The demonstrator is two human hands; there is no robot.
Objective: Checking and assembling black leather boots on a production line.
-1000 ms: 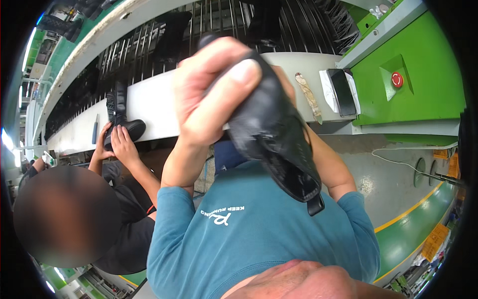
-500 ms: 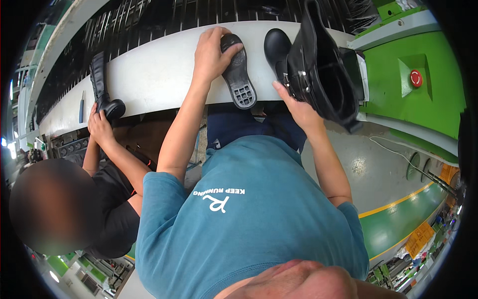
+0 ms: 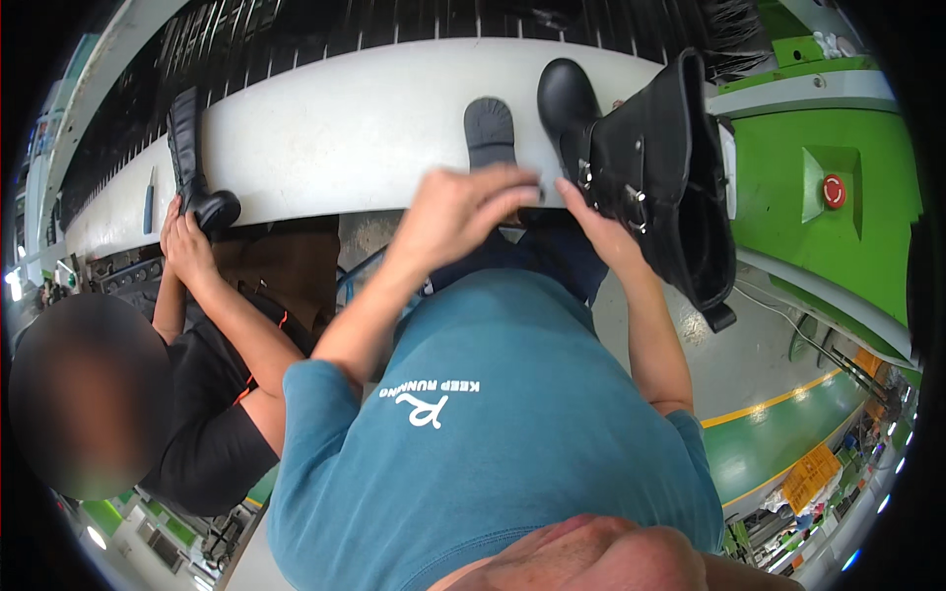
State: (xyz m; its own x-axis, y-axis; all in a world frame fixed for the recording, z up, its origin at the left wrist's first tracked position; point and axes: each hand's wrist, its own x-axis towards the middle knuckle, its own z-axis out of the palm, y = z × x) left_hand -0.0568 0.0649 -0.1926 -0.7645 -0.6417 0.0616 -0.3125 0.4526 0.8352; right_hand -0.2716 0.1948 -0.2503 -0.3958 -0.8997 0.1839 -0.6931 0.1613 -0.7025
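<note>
A tall black boot (image 3: 645,158) with buckled straps lies tilted at the right end of the white bench, its rounded toe pointing away and its open shaft toward me. My right hand (image 3: 609,234) grips it from the near side; the thumb shows by the buckles, and most fingers are hidden behind the boot. A black shoe sole (image 3: 490,128) rests on the bench left of the boot, with a ribbed, rounded end at the far side. My left hand (image 3: 468,212) is over its near part, fingers pointing right and blurred, so their hold is unclear.
The white bench (image 3: 325,128) runs across, with dark bristle-like strips behind it. At left, another person's hands (image 3: 187,246) touch a black boot (image 3: 192,167) beside a thin blue-handled tool (image 3: 149,207). A green machine (image 3: 788,167) with a red button (image 3: 834,192) stands at right.
The sole shows a different face, ribbed instead of the gridded hollow side. My left hand has moved from its far end down to the near part. The boot has shifted slightly right and nearer.
</note>
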